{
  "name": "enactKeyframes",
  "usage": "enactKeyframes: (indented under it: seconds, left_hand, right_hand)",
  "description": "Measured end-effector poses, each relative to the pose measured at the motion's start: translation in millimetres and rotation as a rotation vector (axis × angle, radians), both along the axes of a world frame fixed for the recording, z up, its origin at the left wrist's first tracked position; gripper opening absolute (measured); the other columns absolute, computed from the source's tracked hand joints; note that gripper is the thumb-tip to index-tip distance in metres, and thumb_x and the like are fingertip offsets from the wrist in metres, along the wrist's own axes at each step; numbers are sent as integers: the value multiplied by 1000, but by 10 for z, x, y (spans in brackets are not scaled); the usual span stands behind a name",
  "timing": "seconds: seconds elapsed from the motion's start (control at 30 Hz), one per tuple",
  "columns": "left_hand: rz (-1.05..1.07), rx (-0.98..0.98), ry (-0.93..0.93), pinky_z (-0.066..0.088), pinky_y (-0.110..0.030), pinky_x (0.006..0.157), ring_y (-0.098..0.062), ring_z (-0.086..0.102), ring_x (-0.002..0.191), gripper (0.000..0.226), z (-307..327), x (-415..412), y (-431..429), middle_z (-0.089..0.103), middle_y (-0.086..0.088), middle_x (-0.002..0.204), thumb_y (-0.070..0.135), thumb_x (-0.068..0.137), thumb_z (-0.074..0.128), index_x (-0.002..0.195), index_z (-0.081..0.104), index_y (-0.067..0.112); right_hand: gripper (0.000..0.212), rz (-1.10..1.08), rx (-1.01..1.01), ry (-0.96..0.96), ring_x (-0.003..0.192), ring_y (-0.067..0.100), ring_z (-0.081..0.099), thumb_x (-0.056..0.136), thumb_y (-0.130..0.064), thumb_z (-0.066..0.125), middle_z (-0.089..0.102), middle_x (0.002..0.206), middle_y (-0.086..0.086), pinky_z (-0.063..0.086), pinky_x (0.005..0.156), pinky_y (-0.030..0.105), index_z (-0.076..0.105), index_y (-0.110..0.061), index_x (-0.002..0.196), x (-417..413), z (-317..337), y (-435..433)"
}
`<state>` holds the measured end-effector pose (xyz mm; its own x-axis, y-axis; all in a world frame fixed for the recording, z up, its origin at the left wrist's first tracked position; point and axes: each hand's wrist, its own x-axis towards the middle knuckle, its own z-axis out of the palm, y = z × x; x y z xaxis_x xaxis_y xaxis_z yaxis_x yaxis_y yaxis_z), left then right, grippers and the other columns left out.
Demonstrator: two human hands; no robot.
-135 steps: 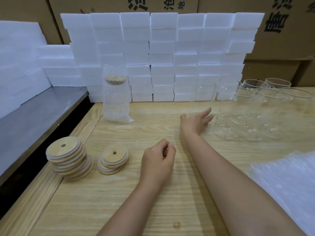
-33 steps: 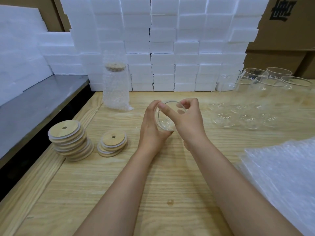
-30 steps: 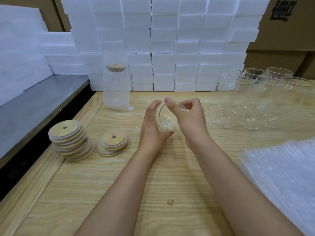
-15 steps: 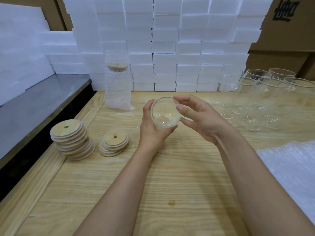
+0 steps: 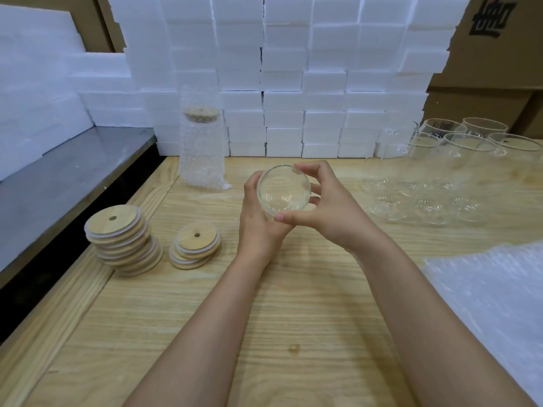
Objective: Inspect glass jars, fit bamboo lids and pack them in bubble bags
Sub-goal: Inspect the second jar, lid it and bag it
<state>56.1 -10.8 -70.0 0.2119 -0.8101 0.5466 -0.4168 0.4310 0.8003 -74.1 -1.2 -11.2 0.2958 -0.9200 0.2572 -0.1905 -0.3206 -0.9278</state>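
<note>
Two hands, left [image 5: 255, 223] and right [image 5: 330, 214], around tilted glass jar [image 5: 283, 190].

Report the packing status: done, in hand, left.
Done: one lidded glass jar in a clear bubble bag stands by the white foam blocks. In hand: the left hand and right hand hold a bare clear glass jar turned end-on to the camera, no lid on it. Left: the cluster of open glass jars at right, with round bamboo lids stacked and flat bubble bags waiting.

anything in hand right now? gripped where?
One glass jar, in both hands: left hand wraps its side wall, right hand pinches near the rim, thumb below.
</note>
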Motion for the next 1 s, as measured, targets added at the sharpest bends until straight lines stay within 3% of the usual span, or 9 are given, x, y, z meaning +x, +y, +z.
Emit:
enactKeyframes:
  seconds: [0.1, 0.17, 0.33, 0.5, 0.6, 0.73, 0.83, 0.93, 1.0]
  left_hand:
    - [19, -7, -20, 30, 5, 75, 8, 47, 100, 85, -17, -8, -11, 41, 39, 118, 32, 60, 83, 131, 37, 22]
    - [17, -11, -48, 28, 6, 79, 8, 44, 105, 77, -36, -12, -27, 39, 30, 123, 29, 65, 80, 128, 37, 24]
    - [1, 0, -82, 24, 4, 92, 11, 35, 117, 83, -76, -21, -40, 30, 34, 126, 16, 67, 82, 137, 38, 11]
    - [-50, -2, -77, 33, -4, 92, 0, 45, 120, 85, -51, -35, 13, 44, 20, 130, 19, 65, 86, 126, 33, 44]
    - [-48, 0, -62, 35, -8, 93, -6, 46, 123, 85, -46, -33, 29, 44, 14, 135, 20, 65, 87, 123, 29, 45]
    - [-18, 36, -36, 32, 2, 85, -5, 48, 116, 89, -52, -32, 12, 46, 11, 133, 21, 65, 87, 124, 25, 44]
    - [1, 33, -27, 32, 2, 83, -4, 49, 115, 88, -44, -33, 5, 48, 9, 133, 23, 65, 87, 122, 25, 46]
    - [19, 6, -8, 33, 0, 85, -1, 48, 115, 84, -23, -31, 16, 47, 10, 132, 21, 65, 87, 115, 28, 53]
    - [27, 1, -4, 33, 1, 83, 0, 48, 112, 83, -5, -28, 26, 47, 11, 131, 21, 65, 86, 111, 29, 58]
  right_hand:
    - [80, -131, -54, 34, 111, 4, 52, 55, -26, 92, 46, 113, -31, 49, 88, 25, 41, -34, 115, 117, -12, 39]
    - [80, -216, -81, 39, 108, 2, 48, 56, -32, 91, 43, 111, -29, 43, 83, 18, 38, -31, 115, 188, -24, 60]
    - [74, -388, -58, -42, 108, 6, 44, 58, -43, 88, 44, 114, -15, 35, 84, 23, 37, -27, 110, 306, -54, 80]
    - [52, -455, -41, -172, 103, 9, 50, 71, -47, 79, 47, 101, -21, 40, 85, 26, 44, -23, 102, 298, -57, 77]
    - [34, -452, -76, -201, 92, 9, 55, 83, -47, 68, 55, 94, -15, 39, 79, 24, 48, -22, 94, 271, -59, 67]
    - [21, -381, -96, -212, 75, 11, 54, 92, -42, 58, 59, 84, -11, 46, 76, 31, 51, -23, 86, 236, -47, 36]
    - [18, -311, -94, -223, 68, -2, 52, 97, -36, 53, 58, 74, -23, 45, 68, 17, 51, -27, 82, 189, -61, 0]
    - [16, -215, -44, -248, 70, -11, 54, 99, -30, 50, 61, 77, -24, 46, 69, 10, 55, -26, 84, 123, -77, -35]
    - [15, -168, -22, -267, 78, -11, 57, 99, -28, 50, 65, 83, -24, 47, 79, 15, 60, -27, 88, 80, -95, -41]
